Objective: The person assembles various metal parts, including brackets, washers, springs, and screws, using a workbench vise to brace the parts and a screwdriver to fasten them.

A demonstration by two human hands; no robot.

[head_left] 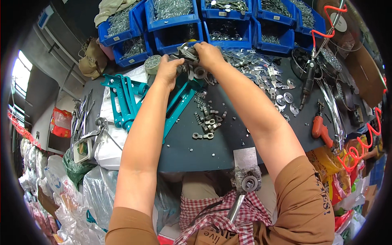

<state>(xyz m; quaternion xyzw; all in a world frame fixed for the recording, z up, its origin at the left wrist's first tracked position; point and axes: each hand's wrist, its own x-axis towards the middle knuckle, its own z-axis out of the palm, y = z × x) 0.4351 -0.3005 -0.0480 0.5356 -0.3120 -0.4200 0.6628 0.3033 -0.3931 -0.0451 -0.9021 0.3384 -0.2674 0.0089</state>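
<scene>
Both arms reach to the far side of the dark workbench. My left hand (168, 72) closes on silvery metal pieces (188, 54), its thumb toward them and its other fingers partly hidden. From the right, my right hand (209, 56) curls its fingers over the same cluster; the exact shape of these pieces is hard to make out. Just below my hands lies a teal half-round metal frame (177, 107), like a caulking gun cradle. More teal frames (124, 100) are stacked left of my left forearm. Small metal links (210, 121) lie between my forearms.
Blue bins (171, 21) of small metal parts line the back. Flat metal plates (255, 65) spread right of my hands. A black screwdriver (309, 77) hangs on a red coiled hose; a red-handled tool (321, 130) lies at right. A metal fixture (248, 181) stands at the near edge.
</scene>
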